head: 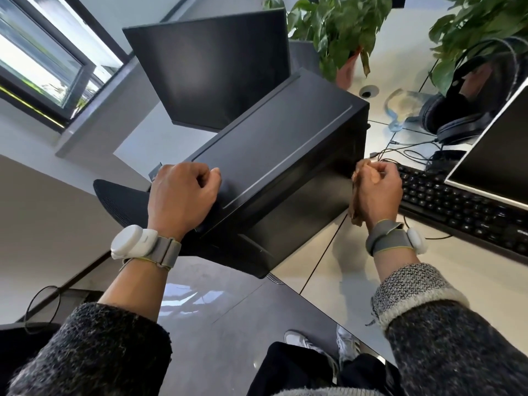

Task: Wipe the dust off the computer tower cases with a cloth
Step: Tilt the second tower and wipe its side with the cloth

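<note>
Side-panel wipe judged in hand. Computer tower case (285,155) stands at near-left corner of worktop (428,270). Left hand (183,195), fingers curled, braces its top; right hand (377,192) clutches tan cloth (355,207) against its right side. Next calls for steady strokes.

Dark grey knit sleeves (85,352), white wrist trackers (130,241)

I read the tower case (274,144) as smooth matt black panelling, faintly sheened. At its three o'clock the cloth (355,195) looks soft, crumpled tan fabric. The desk (343,267) at five o'clock is pale and glossy; the keyboard (457,207), black plastic.
</note>
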Demonstrator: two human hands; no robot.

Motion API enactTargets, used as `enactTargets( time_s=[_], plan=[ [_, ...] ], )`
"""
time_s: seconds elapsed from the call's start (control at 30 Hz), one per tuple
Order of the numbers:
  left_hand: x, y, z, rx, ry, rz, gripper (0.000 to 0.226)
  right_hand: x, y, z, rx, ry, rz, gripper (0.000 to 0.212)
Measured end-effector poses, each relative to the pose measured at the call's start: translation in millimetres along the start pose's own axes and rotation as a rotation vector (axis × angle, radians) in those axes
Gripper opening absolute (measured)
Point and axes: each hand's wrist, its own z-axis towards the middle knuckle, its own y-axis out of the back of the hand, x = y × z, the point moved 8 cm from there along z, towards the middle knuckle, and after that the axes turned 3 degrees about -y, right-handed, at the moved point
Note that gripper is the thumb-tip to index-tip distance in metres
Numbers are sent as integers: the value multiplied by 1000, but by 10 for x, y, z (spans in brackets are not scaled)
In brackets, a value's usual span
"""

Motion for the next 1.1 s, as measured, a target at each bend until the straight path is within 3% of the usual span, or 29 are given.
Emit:
enactTargets(
  time_s=[0.23,0.33,0.47,0.6,0.77,0.87,1.0,1.1],
  plan=[
    [-9,7,-3,-1,19,-8,52,-23,-5,36,18,24,46,22],
    [-21,19,-10,-4,30,-7,54,385,77,-27,-11,169,119,9],
    [-17,44,-16,-11,24,9,52,837,126,-159,-92,420,219,12],
    [-35,31,2,-7,3,-3,52,289,27,33,-60,262,240,11],
    [-56,33,-8,-7,9,-6,55,-492,-140,169,42,-27,-72,20],
    [-51,18,-10,3,14,-12,54,-460,-162,131,19,-10,-112,25],
    [-53,18,-13,2,23,-28,54,-238,-119,63,-42,92,140,16],
    [-60,33,0,-6,27,-26,54,-344,-122,88,-32,100,90,16]
  ],
)
